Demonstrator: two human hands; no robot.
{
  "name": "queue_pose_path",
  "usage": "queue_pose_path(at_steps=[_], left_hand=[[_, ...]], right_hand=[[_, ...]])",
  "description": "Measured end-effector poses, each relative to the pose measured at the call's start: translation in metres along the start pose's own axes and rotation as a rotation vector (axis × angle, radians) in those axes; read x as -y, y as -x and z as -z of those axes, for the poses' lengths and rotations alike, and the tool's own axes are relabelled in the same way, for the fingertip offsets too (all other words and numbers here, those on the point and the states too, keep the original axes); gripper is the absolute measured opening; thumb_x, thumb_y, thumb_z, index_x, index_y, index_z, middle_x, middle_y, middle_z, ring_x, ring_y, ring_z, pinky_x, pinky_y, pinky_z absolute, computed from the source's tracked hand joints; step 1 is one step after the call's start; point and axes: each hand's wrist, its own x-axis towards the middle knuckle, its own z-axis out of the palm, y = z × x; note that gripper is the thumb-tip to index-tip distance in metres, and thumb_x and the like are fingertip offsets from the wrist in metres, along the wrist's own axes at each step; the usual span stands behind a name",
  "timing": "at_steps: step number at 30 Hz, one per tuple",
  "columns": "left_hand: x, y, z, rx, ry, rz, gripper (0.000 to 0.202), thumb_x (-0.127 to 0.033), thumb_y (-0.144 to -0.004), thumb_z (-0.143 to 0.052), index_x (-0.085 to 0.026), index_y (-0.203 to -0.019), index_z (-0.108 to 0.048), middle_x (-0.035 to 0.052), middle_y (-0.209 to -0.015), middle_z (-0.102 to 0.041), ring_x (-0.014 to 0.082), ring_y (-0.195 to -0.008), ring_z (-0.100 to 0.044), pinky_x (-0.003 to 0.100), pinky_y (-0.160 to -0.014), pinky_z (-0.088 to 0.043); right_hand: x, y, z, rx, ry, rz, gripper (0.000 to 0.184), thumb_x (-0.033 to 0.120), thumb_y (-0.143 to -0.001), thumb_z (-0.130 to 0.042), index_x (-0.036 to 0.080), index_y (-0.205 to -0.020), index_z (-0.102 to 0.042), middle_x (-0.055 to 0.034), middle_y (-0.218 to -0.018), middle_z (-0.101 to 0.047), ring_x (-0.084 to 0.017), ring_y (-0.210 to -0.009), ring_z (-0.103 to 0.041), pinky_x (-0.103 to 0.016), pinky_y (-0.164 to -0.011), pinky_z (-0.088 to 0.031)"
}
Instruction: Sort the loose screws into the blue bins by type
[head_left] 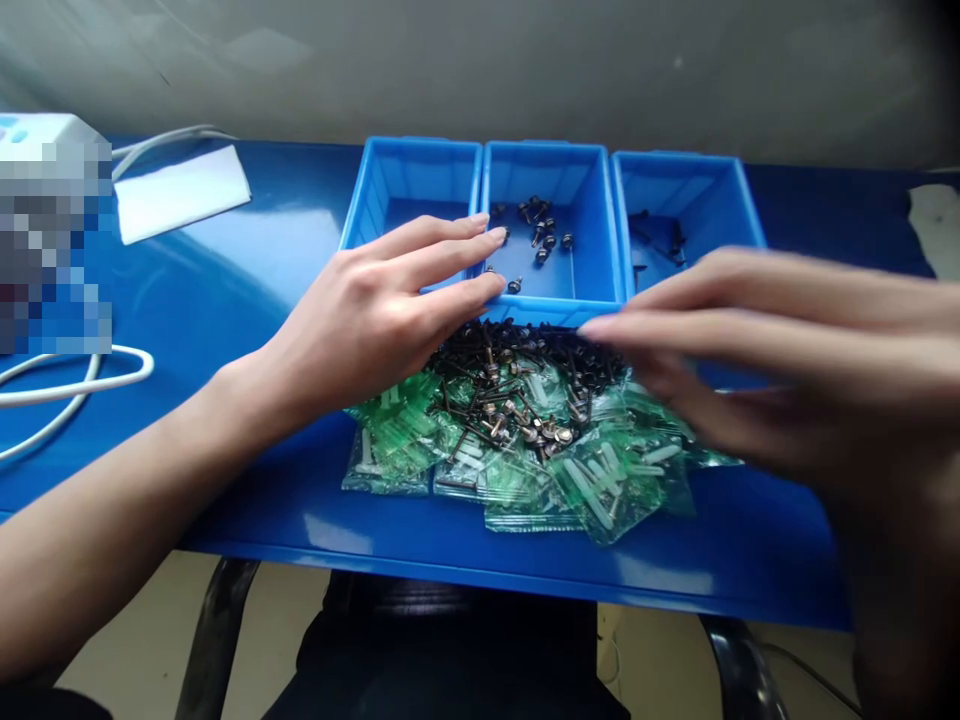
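Note:
My left hand (397, 290) is open, its fingers stretched over the front of the left blue bin (412, 165) and the wall of the middle bin (551, 165). Its thumb side hangs above a pile of loose screws (517, 390). Blurred by motion, my right hand (757, 350) reaches in from the right with fingers apart, in front of the right bin (690, 180); nothing shows in it. Several short hex-head screws (541, 238) lie in the middle bin. Several dark screws (671, 240) lie in the right bin. Green-tinted clear bags (607, 480) with white plastic pieces lie beneath the pile.
The three bins stand side by side on a blue table (247, 500) against a grey wall (480, 70). A white card (184, 195) and a white cable (112, 375) lie at the left. A chair armrest (214, 640) stands below the front edge.

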Motion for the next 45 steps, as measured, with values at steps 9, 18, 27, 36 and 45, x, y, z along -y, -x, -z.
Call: queue_pose_path(at_steps=[9, 18, 27, 36, 45], left_hand=[[-0.002, -0.001, 0.004, 0.058, -0.045, 0.035, 0.026, -0.018, -0.114, -0.052, -0.017, -0.133, -0.07, 0.0106, -0.151, -0.068, 0.0289, -0.147, -0.063, 0.045, -0.121, -0.065], [-0.001, 0.001, 0.002, 0.059, -0.032, 0.04, 0.026, -0.018, -0.113, -0.055, -0.016, -0.134, -0.069, 0.0107, -0.153, -0.067, 0.0277, -0.149, -0.062, 0.045, -0.124, -0.063], [0.001, 0.001, -0.002, 0.002, 0.026, 0.03, 0.029, -0.013, -0.107, -0.062, -0.02, -0.135, -0.068, 0.0112, -0.151, -0.068, 0.0316, -0.146, -0.064, 0.051, -0.118, -0.066], [0.0, 0.0, -0.002, -0.013, 0.014, 0.023, 0.027, -0.012, -0.107, -0.061, -0.019, -0.133, -0.068, 0.0127, -0.149, -0.069, 0.0319, -0.145, -0.065, 0.052, -0.115, -0.067], [0.0, 0.001, -0.001, -0.021, 0.002, 0.009, 0.029, -0.009, -0.106, -0.06, -0.018, -0.133, -0.068, 0.0131, -0.149, -0.07, 0.0321, -0.145, -0.066, 0.051, -0.115, -0.067]], right_hand=[[0.019, -0.009, -0.029, 0.179, -0.072, 0.152, 0.013, 0.015, -0.101, -0.073, 0.016, -0.114, -0.074, -0.0076, -0.109, -0.074, -0.016, -0.089, -0.069, -0.032, -0.076, -0.059], [0.018, -0.011, -0.022, 0.154, -0.216, 0.069, 0.009, 0.011, -0.099, -0.074, 0.018, -0.104, -0.071, -0.0046, -0.111, -0.078, -0.015, -0.101, -0.076, -0.029, -0.087, -0.063], [0.025, -0.018, -0.022, -0.211, -0.399, -0.257, 0.02, 0.011, -0.096, -0.077, 0.021, -0.112, -0.083, -0.006, -0.109, -0.076, -0.018, -0.096, -0.076, -0.032, -0.074, -0.065], [0.022, -0.015, -0.025, -0.027, -0.116, 0.089, 0.024, 0.0, -0.093, -0.075, 0.014, -0.112, -0.08, -0.0096, -0.105, -0.077, -0.018, -0.087, -0.07, -0.034, -0.072, -0.059], [0.03, -0.023, -0.031, 0.103, 0.331, 0.348, 0.01, 0.003, -0.097, -0.07, 0.006, -0.101, -0.078, -0.0127, -0.102, -0.08, -0.023, -0.083, -0.073, -0.038, -0.072, -0.061]])
